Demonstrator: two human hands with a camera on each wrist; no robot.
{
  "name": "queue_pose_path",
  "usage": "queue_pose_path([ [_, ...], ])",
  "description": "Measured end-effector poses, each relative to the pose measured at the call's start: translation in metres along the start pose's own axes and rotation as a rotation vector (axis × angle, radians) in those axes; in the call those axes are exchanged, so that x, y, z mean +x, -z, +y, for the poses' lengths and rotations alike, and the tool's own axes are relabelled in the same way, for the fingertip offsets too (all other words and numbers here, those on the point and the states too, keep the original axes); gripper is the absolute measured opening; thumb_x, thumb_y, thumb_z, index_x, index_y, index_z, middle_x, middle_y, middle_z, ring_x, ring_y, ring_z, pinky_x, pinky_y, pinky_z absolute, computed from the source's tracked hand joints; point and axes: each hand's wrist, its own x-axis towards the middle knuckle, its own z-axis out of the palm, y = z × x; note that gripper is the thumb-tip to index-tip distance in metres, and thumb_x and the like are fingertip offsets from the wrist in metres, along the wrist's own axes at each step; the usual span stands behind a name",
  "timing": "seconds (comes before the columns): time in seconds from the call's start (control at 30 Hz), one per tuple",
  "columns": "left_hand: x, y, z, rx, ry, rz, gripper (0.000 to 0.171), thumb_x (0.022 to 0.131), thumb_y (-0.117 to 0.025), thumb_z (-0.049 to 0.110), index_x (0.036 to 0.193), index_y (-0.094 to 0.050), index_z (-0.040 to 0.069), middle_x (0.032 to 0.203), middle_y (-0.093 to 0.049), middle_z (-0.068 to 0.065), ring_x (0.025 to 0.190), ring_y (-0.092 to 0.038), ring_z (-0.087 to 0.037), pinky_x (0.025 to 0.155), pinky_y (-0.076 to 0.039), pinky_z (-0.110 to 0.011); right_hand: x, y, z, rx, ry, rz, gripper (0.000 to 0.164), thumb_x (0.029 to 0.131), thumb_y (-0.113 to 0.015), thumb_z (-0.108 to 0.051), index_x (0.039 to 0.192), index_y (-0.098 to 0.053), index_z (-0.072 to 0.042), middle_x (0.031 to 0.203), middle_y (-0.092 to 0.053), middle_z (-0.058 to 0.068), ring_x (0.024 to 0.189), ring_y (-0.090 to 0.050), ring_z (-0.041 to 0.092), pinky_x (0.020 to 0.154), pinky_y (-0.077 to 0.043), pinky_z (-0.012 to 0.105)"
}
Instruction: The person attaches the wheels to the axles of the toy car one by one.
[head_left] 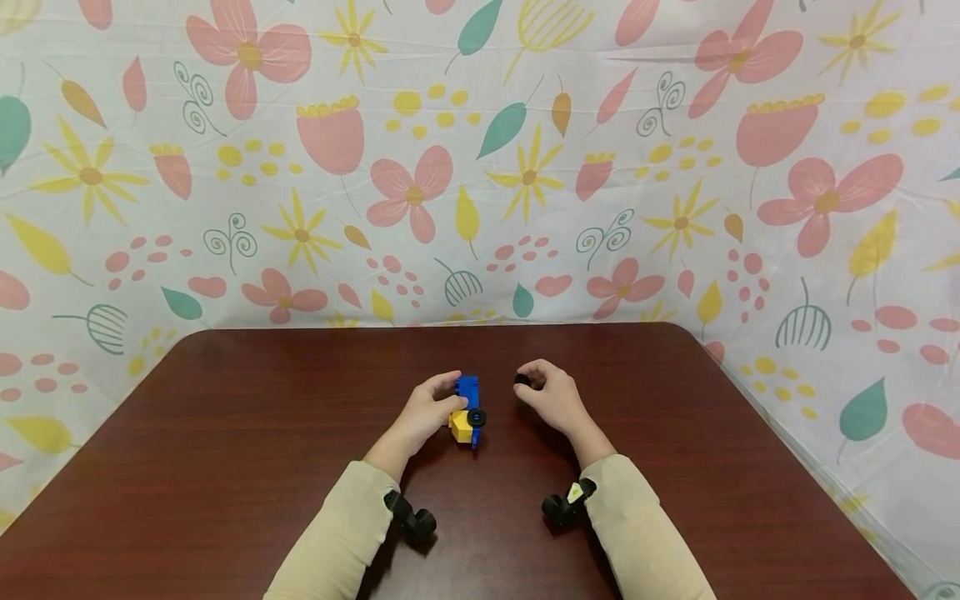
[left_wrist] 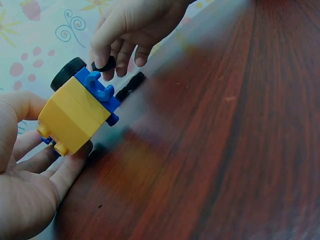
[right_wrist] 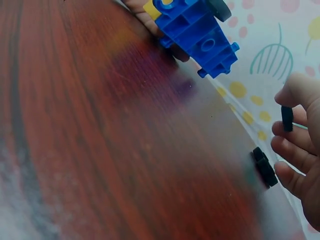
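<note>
From my station I can read no lettering, number or brand in any of the three views. The one thing that resembles a sign is a small pale sticker [head_left: 575,492] with a yellowish, roughly triangular mark, on the black wrist camera [head_left: 557,510] at the right sleeve [head_left: 641,521] in the head view; it is too small for me to make out further.

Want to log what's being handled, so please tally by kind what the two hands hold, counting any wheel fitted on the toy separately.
Yellow-and-blue toy vehicle, in the left hand: 1
Fitted black wheel, on that vehicle: 1
Loose black wheel, in the right hand: 1
Total: 3
</note>
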Motion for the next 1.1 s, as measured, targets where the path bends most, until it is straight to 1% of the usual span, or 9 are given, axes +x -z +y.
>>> queue_pose_path([
  [0.17,0.0,0.0,0.001,-0.004,0.005,-0.007,0.057,0.09,-0.061,0.018,0.143,-0.041,0.013,0.145,-0.04,-0.014,0.115,-0.054,-0.026,0.085,-0.052,-0.036,0.001,0.0,0.0,0.032,0.012,0.001,0.025,0.084,-0.069,-0.018,0.106,-0.061,-0.009,0.101,-0.067,0.008,0.087,-0.06,0.02,0.079,-0.048,0.035],
  [0.3,0.0,0.0,0.002,0.0,0.005,-0.003,0.056,0.09,-0.061,0.017,0.143,-0.043,0.014,0.145,-0.042,-0.013,0.115,-0.054,-0.026,0.085,-0.052,-0.036,0.002,0.0,-0.001,0.083,0.025,0.005,0.023,0.082,-0.071,-0.015,0.102,-0.06,-0.009,0.099,-0.069,0.009,0.084,-0.062,0.02,0.077,-0.048,0.034],
  [0.43,0.0,0.0,0.002,0.005,-0.001,0.002,0.056,0.09,-0.061,0.016,0.142,-0.043,0.013,0.145,-0.041,-0.014,0.116,-0.054,-0.027,0.085,-0.052,-0.036,0.001,-0.001,-0.003,0.139,0.037,0.0,0.022,0.082,-0.071,-0.013,0.1,-0.059,-0.007,0.101,-0.069,0.011,0.085,-0.063,0.02,0.079,-0.049,0.033],
  [0.5,-0.001,0.0,0.002,0.004,-0.002,0.002,0.056,0.09,-0.061,0.016,0.143,-0.043,0.013,0.145,-0.041,-0.014,0.115,-0.054,-0.027,0.085,-0.053,-0.036,0.001,-0.001,-0.005,0.161,0.044,-0.007,0.023,0.082,-0.071,-0.013,0.101,-0.059,-0.006,0.103,-0.069,0.012,0.087,-0.063,0.021,0.08,-0.05,0.034],
  [0.6,-0.002,0.0,0.003,-0.005,-0.004,0.001,0.057,0.09,-0.061,0.017,0.143,-0.042,0.013,0.146,-0.04,-0.014,0.116,-0.054,-0.027,0.085,-0.053,-0.037,0.001,-0.002,-0.007,0.184,0.043,-0.014,0.027,0.083,-0.07,-0.012,0.107,-0.06,-0.005,0.107,-0.069,0.013,0.09,-0.063,0.023,0.081,-0.051,0.035],
  [0.73,-0.003,-0.001,0.006,-0.017,-0.017,0.006,0.057,0.09,-0.061,0.018,0.144,-0.041,0.013,0.147,-0.038,-0.015,0.116,-0.055,-0.027,0.085,-0.053,-0.037,0.002,-0.003,-0.01,0.206,0.04,-0.024,0.033,0.084,-0.069,-0.012,0.115,-0.061,-0.002,0.111,-0.068,0.015,0.092,-0.062,0.024,0.081,-0.051,0.035],
  [0.87,-0.003,-0.002,0.009,-0.015,-0.024,0.013,0.057,0.09,-0.062,0.018,0.143,-0.042,0.013,0.146,-0.039,-0.015,0.113,-0.056,-0.026,0.083,-0.053,-0.036,0.002,-0.005,-0.012,0.23,0.037,-0.026,0.032,0.085,-0.07,-0.013,0.114,-0.062,0.0,0.112,-0.066,0.018,0.093,-0.062,0.025,0.079,-0.051,0.031],
  [0.97,-0.003,-0.004,0.01,-0.013,-0.022,0.016,0.056,0.09,-0.062,0.018,0.142,-0.043,0.012,0.145,-0.04,-0.015,0.111,-0.057,-0.025,0.082,-0.054,-0.035,0.001,-0.005,-0.015,0.243,0.023,-0.019,0.031,0.085,-0.07,-0.014,0.112,-0.063,-0.002,0.11,-0.066,0.018,0.095,-0.062,0.026,0.079,-0.05,0.028],
  [1.1,-0.004,-0.006,0.011,-0.009,-0.026,0.014,0.056,0.089,-0.062,0.017,0.142,-0.044,0.011,0.143,-0.042,-0.015,0.108,-0.057,-0.025,0.08,-0.054,-0.033,0.001,-0.004,-0.02,0.273,0.008,-0.008,0.029,0.084,-0.07,-0.012,0.11,-0.063,0.0,0.105,-0.065,0.02,0.095,-0.062,0.031,0.076,-0.051,0.029],
])
